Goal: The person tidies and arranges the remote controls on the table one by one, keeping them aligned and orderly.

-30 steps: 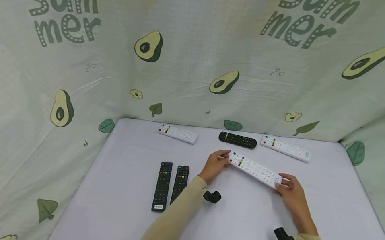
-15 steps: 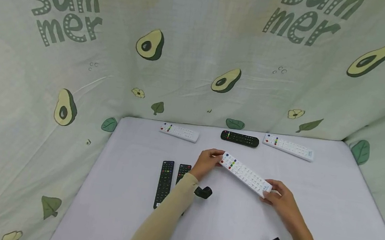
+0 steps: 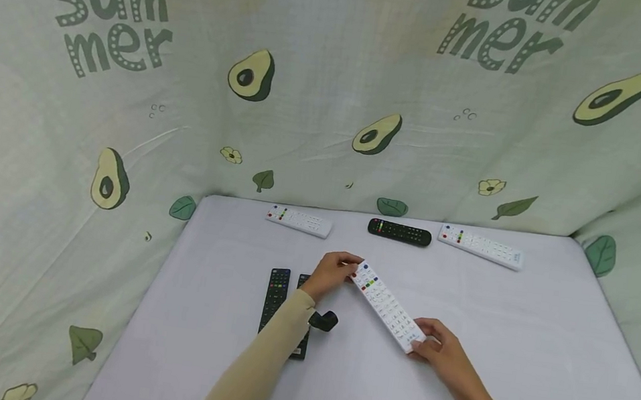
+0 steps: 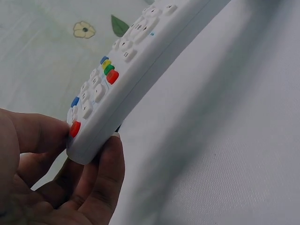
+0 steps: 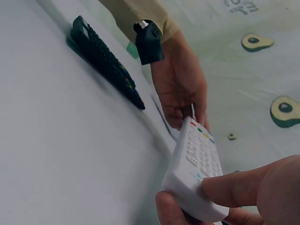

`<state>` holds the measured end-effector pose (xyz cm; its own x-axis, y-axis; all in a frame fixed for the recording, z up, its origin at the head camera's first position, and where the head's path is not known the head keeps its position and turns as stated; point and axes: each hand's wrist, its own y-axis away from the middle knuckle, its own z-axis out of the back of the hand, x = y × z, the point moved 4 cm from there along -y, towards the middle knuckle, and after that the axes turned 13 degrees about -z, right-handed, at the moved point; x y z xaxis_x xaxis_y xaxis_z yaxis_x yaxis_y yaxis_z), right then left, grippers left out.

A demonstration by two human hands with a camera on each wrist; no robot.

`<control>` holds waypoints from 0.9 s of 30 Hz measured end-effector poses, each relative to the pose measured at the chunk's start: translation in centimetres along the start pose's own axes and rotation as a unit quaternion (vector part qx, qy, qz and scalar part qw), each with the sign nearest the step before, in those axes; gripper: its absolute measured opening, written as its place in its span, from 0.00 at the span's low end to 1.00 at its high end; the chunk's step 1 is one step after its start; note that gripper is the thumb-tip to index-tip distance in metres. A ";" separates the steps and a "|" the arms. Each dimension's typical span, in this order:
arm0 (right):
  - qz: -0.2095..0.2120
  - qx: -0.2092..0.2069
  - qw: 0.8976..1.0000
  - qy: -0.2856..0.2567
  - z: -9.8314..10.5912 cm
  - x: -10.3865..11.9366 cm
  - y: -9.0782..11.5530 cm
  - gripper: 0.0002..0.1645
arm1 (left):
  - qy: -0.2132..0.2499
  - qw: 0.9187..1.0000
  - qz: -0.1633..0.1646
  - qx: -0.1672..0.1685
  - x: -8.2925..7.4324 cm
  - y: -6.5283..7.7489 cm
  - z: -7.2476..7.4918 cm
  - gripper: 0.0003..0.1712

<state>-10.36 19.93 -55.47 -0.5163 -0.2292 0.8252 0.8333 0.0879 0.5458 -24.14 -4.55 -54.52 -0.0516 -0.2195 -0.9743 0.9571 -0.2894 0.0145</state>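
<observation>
Both hands hold one white remote control [image 3: 388, 307] with colored buttons, slanting down to the right in the head view. My left hand [image 3: 331, 274] pinches its far end, beside the red and blue buttons. At the near end my right hand [image 3: 440, 354] grips it between thumb and fingers. In the left wrist view the remote's end [image 4: 89, 136] sits between thumb and fingertips, raised over the cloth with a shadow below. The right wrist view shows the right thumb [image 5: 234, 187] on the remote's face, with the left hand [image 5: 180, 79] at the other end.
Two black remotes lie upright at the left, one [image 3: 275, 295] beside another [image 3: 299, 349] partly behind the left sleeve. Along the back edge lie a white remote [image 3: 298, 221], a black remote [image 3: 399, 232] and another white remote [image 3: 481, 246]. A printed curtain [image 3: 315, 57] hangs behind the white table [image 3: 189, 318].
The held white remote has moved left and toward the person, turning to a steeper slant. Both hands moved with it, the right hand farther down; the left sleeve now covers more of the black remotes.
</observation>
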 end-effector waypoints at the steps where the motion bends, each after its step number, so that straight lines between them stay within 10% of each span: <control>1: 0.002 0.005 1.000 0.001 -0.4 0.0 0.1 0.31 | -0.005 1.000 -0.001 0.002 0.0 0.1 0.1 0.14; 27: 0.040 0.057 0.997 0.043 -7.3 -0.2 1.0 0.37 | -0.116 0.988 -0.034 0.097 -0.4 0.6 2.3 0.14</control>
<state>-8.04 13.00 -56.14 -0.4265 -0.2996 0.8534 0.8405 0.2171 0.4963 -24.19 -6.83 -53.61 -0.1990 -0.3943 -0.8972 0.8777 -0.4789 0.0159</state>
